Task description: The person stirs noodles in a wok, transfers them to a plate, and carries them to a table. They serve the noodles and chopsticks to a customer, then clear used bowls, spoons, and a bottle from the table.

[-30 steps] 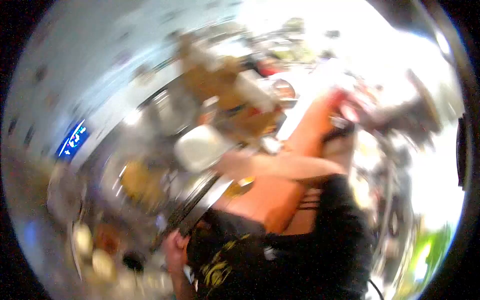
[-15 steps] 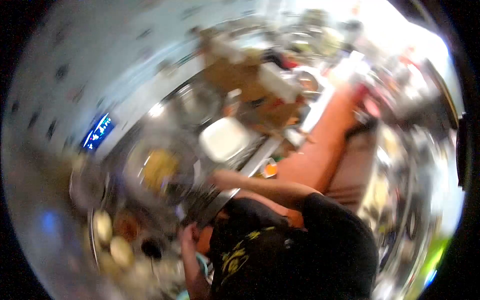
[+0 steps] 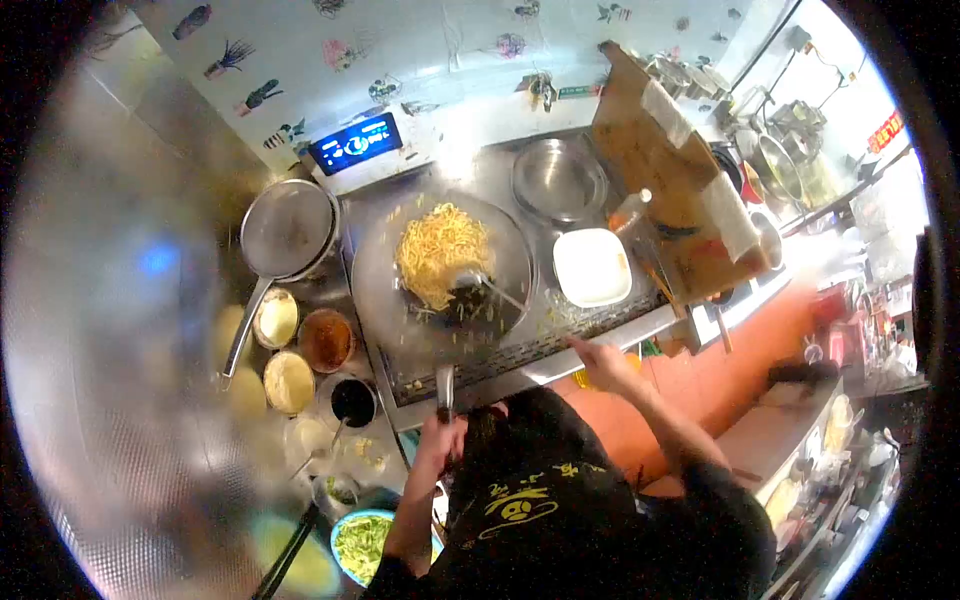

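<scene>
A wok [image 3: 382, 275] sits on the stove with yellow noodles [image 3: 443, 245] heaped in it and small bits scattered around them. My left hand [image 3: 442, 442] is wrapped round the wok's handle [image 3: 445, 388] at the near side. A ladle [image 3: 504, 294] rests its bowl in the wok against the noodles. Its handle runs towards my right hand [image 3: 603, 365], which is closed at the handle's end, right of the wok. Part of the handle is blurred. Just beyond my right hand is a white square dish [image 3: 592, 268].
A round steel pan [image 3: 560, 180] and a bottle [image 3: 630, 212] stand behind the dish, beside a cardboard screen [image 3: 665, 170]. To the left are a strainer [image 3: 290, 228], a red-brown seasoning tub [image 3: 327, 340], a dark sauce pot [image 3: 353, 401] and a bowl of shredded greens [image 3: 362, 545].
The view has swung and sharpened, shifting the stove rightwards in it. My right hand now appears farther from the wok's near edge. My left hand shows clearly on the wok handle.
</scene>
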`<state>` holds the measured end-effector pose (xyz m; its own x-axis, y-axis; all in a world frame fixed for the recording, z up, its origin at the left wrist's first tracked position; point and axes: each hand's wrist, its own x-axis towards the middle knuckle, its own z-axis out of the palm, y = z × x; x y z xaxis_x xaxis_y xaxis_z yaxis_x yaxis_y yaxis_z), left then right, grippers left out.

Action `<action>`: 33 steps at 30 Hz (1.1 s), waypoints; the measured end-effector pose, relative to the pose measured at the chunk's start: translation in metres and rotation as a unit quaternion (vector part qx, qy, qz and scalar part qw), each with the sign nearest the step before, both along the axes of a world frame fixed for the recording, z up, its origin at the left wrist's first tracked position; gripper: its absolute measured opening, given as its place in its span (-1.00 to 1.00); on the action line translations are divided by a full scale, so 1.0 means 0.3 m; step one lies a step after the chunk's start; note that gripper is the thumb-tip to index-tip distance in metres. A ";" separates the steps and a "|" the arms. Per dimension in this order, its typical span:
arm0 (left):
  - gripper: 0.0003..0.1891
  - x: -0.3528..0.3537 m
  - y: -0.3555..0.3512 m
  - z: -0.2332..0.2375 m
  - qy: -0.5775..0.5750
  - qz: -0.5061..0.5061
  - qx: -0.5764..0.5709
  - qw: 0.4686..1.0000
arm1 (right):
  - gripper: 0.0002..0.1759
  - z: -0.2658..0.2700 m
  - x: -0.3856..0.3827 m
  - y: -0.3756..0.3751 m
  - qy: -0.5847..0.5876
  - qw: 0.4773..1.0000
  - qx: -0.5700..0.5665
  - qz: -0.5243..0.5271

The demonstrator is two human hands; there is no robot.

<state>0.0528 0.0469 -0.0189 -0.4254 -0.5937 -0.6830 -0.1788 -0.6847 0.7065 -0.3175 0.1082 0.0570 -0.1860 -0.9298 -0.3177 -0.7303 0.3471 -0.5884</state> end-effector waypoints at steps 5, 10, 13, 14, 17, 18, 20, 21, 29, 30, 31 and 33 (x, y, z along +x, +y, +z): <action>-0.78 0.114 -0.003 -0.141 0.024 -0.014 0.111 0.993 | -0.49 0.160 -0.069 0.152 -0.090 0.994 0.043 0.038; -0.77 -0.050 -0.121 -0.053 0.017 -0.007 0.041 0.999 | -0.47 -0.074 -0.076 -0.060 0.093 0.991 -0.045 0.091; -0.57 0.069 0.084 -0.032 -0.027 -0.015 0.015 0.999 | -0.50 -0.037 -0.043 0.076 -0.022 0.981 -0.184 0.054; -0.34 0.125 0.147 -0.019 0.037 -0.018 -0.012 0.999 | -0.50 0.036 -0.043 0.070 -0.022 0.991 -0.120 0.052; -0.78 0.071 0.012 -0.084 0.022 -0.008 0.102 0.994 | -0.49 0.201 -0.055 0.114 -0.069 0.997 0.018 0.035; -0.84 -0.023 -0.079 0.030 -0.005 -0.052 0.055 0.997 | -0.49 0.136 -0.072 0.104 -0.117 0.993 0.009 0.013; -0.74 -0.122 -0.157 -0.017 0.057 0.006 0.051 0.997 | -0.50 0.035 -0.100 0.006 -0.066 0.994 -0.043 0.069; -0.81 -0.119 -0.130 -0.035 0.040 -0.001 0.058 0.997 | -0.52 0.042 -0.077 0.018 -0.034 0.997 -0.029 0.058; -0.92 -0.101 -0.018 0.034 0.008 -0.043 0.034 0.998 | -0.59 0.063 -0.186 0.264 -0.069 0.997 -0.013 0.036; -0.87 -0.156 -0.082 0.029 0.036 -0.064 0.052 0.996 | -0.57 0.071 -0.186 0.199 -0.063 0.997 -0.047 0.023; -0.82 -0.202 -0.088 0.042 0.031 -0.061 0.027 0.997 | -0.57 0.064 -0.192 0.129 -0.039 0.998 -0.048 0.025; -0.72 -0.307 -0.078 0.069 0.022 -0.055 -0.028 0.998 | -0.56 0.044 -0.224 0.124 -0.031 0.997 -0.066 0.014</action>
